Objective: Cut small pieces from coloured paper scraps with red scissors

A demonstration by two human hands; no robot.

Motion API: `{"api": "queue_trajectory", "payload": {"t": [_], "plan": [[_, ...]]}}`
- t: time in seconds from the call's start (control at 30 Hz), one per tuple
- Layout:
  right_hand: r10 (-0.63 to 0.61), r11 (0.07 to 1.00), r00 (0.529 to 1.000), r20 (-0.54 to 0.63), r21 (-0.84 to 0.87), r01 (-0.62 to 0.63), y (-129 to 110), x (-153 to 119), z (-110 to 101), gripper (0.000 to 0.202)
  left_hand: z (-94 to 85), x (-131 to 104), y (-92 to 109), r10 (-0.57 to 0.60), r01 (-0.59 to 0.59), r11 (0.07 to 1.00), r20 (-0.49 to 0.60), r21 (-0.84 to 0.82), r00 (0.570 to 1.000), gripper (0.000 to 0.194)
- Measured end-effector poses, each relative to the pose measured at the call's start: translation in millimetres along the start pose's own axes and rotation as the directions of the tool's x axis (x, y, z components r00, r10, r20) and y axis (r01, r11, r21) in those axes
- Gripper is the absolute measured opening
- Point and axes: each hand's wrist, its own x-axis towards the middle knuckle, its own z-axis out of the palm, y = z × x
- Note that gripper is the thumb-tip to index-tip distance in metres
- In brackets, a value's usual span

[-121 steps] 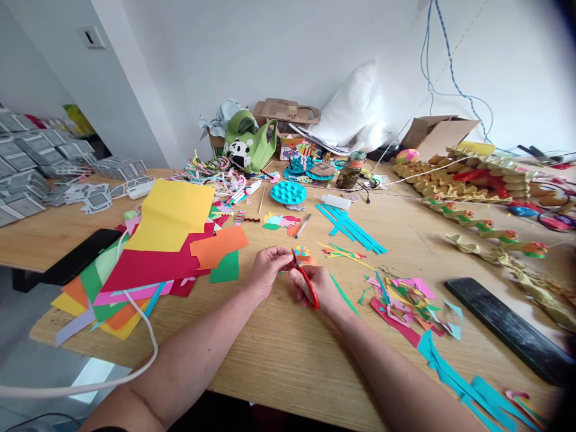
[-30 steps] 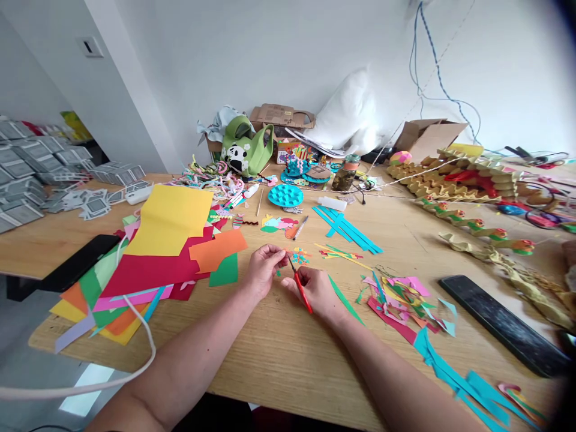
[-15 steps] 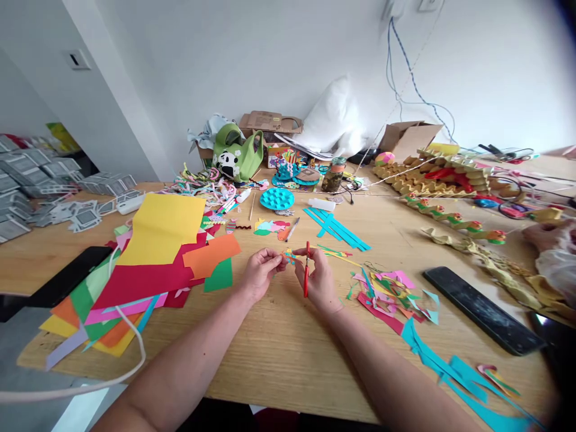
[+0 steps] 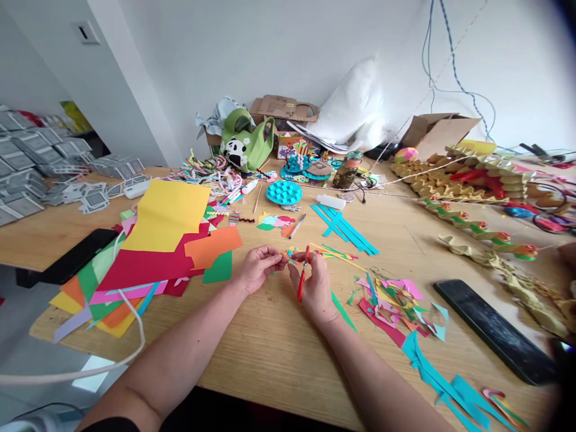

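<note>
Near the middle of the table, my left hand pinches the left side of a small multicoloured paper piece in orange, blue and yellow. My right hand is closed round a pair of red-handled scissors, its thumb and forefinger at the right side of the same piece. The scissor handles point down toward me; their blades are hidden or too small to make out. A green paper strip lies beside my right wrist.
Coloured sheets are stacked left. Paper scraps and a black phone lie right. Behind are blue strips, a pen, a blue disc, a jar and a green panda bag.
The view has shifted, and the scissor handles have tilted, their lower end swinging left. The green strip by my right wrist now shows. Both hands stay at the small paper piece.
</note>
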Motion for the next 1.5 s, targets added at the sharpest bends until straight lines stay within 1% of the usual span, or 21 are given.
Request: {"api": "queue_trajectory", "payload": {"t": [0.03, 0.1, 0.17, 0.27, 0.33, 0.4, 0.47, 0.53, 0.57, 0.63, 0.7, 0.73, 0.8, 1.0, 1.13, 1.23, 1.3, 1.4, 1.47, 1.5], "plan": [[-0.004, 1.000, 1.000, 0.011, 0.001, 0.004, -1, 0, 0, 0.013, -0.2, 0, 0, -0.002, 0.002, 1.000, -0.006, -0.003, 1.000, 0.027], [0.006, 1.000, 1.000, 0.005, -0.020, -0.006, 0, -1, 0, 0.010, -0.6, 0, 1, -0.011, 0.010, 1.000, -0.003, -0.009, 1.000, 0.026], [0.011, 0.999, 1.000, -0.023, -0.041, -0.012, 2, -1, 1, 0.004, -0.9, 0, 0, -0.029, 0.029, 1.000, 0.022, -0.002, 0.999, 0.024], [0.003, 0.998, 0.999, -0.050, -0.056, -0.005, 7, -1, 1, 0.005, -2.0, 0, 0, -0.038, 0.035, 0.998, 0.061, 0.044, 0.997, 0.022], [0.042, 0.998, 0.996, -0.081, -0.041, -0.045, 9, 1, 1, 0.005, -3.8, 1, 0, -0.003, -0.001, 0.994, 0.040, 0.107, 0.999, 0.019], [0.110, 0.994, 0.986, -0.127, -0.002, -0.111, 10, 3, -1, 0.006, -7.1, 3, 2, 0.071, -0.065, 0.971, -0.020, 0.232, 0.997, 0.016], [0.166, 0.986, 0.971, -0.172, 0.043, -0.161, 10, 5, -2, 0.008, -12.2, 7, 4, 0.188, -0.143, 0.897, -0.067, 0.418, 0.980, 0.012], [0.197, 0.980, 0.959, -0.204, 0.076, -0.185, 10, 7, -3, 0.010, -18.2, 11, 8, 0.287, -0.209, 0.781, -0.042, 0.589, 0.957, 0.008], [0.204, 0.978, 0.956, -0.212, 0.087, -0.189, 10, 8, -3, 0.011, -21.2, 13, 9, 0.313, -0.226, 0.718, -0.016, 0.659, 0.949, 0.006], [0.205, 0.977, 0.955, -0.214, 0.098, -0.188, 11, 8, -2, 0.012, -26.7, 17, 12, 0.340, -0.248, 0.557, 0.054, 0.792, 0.939, 0.007], [0.198, 0.979, 0.958, -0.208, 0.093, -0.182, 12, 7, -1, 0.012, -30.9, 19, 14, 0.323, -0.252, 0.433, 0.112, 0.865, 0.940, 0.011], [0.193, 0.980, 0.960, -0.203, 0.088, -0.178, 12, 7, -1, 0.011, -32.4, 19, 15, 0.305, -0.249, 0.397, 0.129, 0.883, 0.944, 0.012], [0.182, 0.982, 0.965, -0.190, 0.081, -0.169, 12, 6, 0, 0.011, -34.4, 20, 15, 0.280, -0.245, 0.358, 0.147, 0.901, 0.949, 0.013], [0.164, 0.985, 0.971, -0.174, 0.079, -0.152, 13, 5, 0, 0.009, -34.8, 18, 16, 0.296, -0.266, 0.220, 0.195, 0.939, 0.935, 0.015], [0.167, 0.985, 0.973, -0.157, 0.081, -0.155, 15, 5, 1, 0.007, -34.6, 18, 15, 0.305, -0.273, 0.214, 0.201, 0.938, 0.931, 0.014], [0.160, 0.985, 0.975, -0.157, 0.086, -0.148, 16, 5, 2, 0.009, -36.5, 20, 15, 0.305, -0.233, 0.210, 0.163, 0.949, 0.938, 0.013], [0.163, 0.985, 0.974, -0.158, 0.084, -0.151, 17, 4, 3, 0.010, -37.9, 21, 15, 0.336, -0.213, 0.230, 0.128, 0.950, 0.933, 0.012], [0.180, 0.980, 0.976, -0.119, 0.107, -0.168, 17, 3, 4, 0.010, -36.9, 22, 15, 0.413, -0.220, 0.329, 0.070, 0.918, 0.908, 0.009], [0.182, 0.975, 0.979, -0.094, 0.142, -0.168, 15, 3, 5, 0.010, -32.8, 19, 13, 0.409, -0.247, 0.429, 0.056, 0.869, 0.911, 0.006], [0.181, 0.973, 0.980, -0.085, 0.160, -0.166, 14, 2, 5, 0.011, -29.7, 17, 12, 0.383, -0.259, 0.490, 0.062, 0.832, 0.922, 0.008]]}}
